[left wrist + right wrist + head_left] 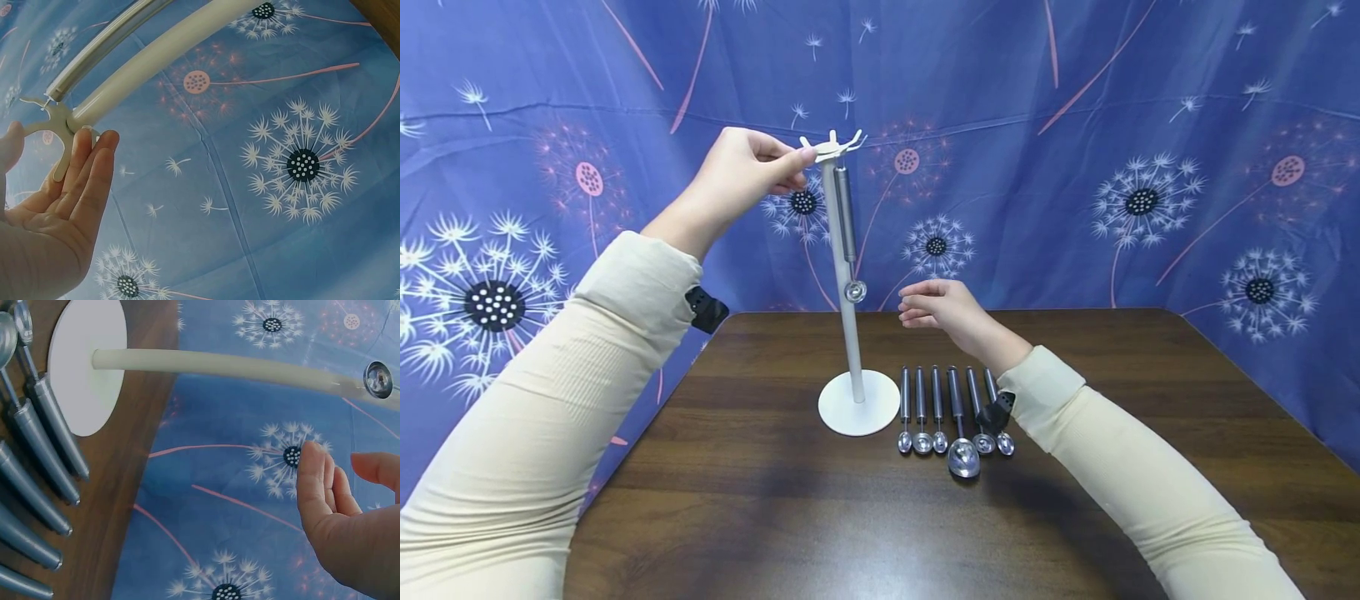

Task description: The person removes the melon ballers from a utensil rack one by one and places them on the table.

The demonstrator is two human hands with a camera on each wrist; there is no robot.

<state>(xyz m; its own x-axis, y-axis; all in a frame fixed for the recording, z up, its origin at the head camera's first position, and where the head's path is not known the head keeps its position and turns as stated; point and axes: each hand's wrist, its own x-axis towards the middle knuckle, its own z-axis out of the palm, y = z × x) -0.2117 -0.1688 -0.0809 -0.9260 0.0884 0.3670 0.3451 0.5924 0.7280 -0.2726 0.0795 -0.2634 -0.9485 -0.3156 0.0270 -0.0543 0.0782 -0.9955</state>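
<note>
A white stand with a round base and curved hooks on top stands upright on the table. My left hand pinches one of its hook arms between thumb and fingers; the left wrist view shows the fingers behind the hooks. From another hook hangs a steel melon baller, its small round scoop pointing down beside the pole. My right hand is held in the air to the right of the pole, holding nothing. Its fingers are loosely bent, with the thumb apart from them.
Right of the stand's base, several steel scoops lie side by side on the brown wooden table, handles toward the back. A larger scoop lies among them. My right forearm passes over the rightmost ones. A blue dandelion-print cloth hangs behind.
</note>
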